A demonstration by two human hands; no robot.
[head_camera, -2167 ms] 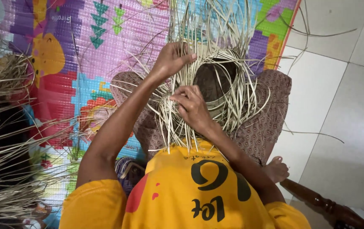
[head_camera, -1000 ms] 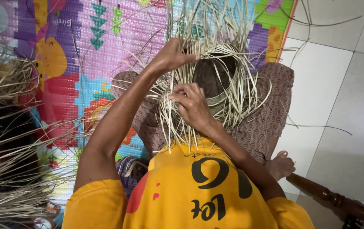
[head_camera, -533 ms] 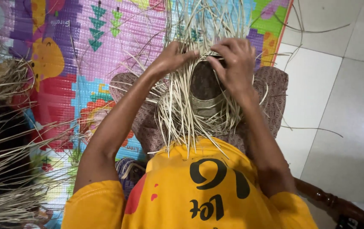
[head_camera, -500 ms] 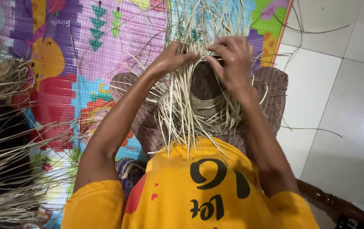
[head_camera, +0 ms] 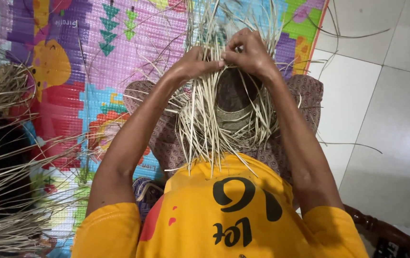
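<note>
A partly woven basket (head_camera: 233, 112) of pale straw is seen at upper centre of the frame, resting in the lap on brown patterned cloth (head_camera: 305, 95). Loose strands (head_camera: 200, 129) fan out from its woven band toward the yellow shirt (head_camera: 228, 210) at the bottom. The left hand (head_camera: 193, 64) and the right hand (head_camera: 250, 52) are brought together above the basket, fingertips closed on the same few upright strands at the far rim. The material is judged light, springy and thin; a sharp bend is likely to crease or split a strand. Hold is best taken close to the woven edge, where the strands are braced. A further bundle of straw (head_camera: 4, 191) lies at lower left on the coloured play mat (head_camera: 71, 57)
</note>
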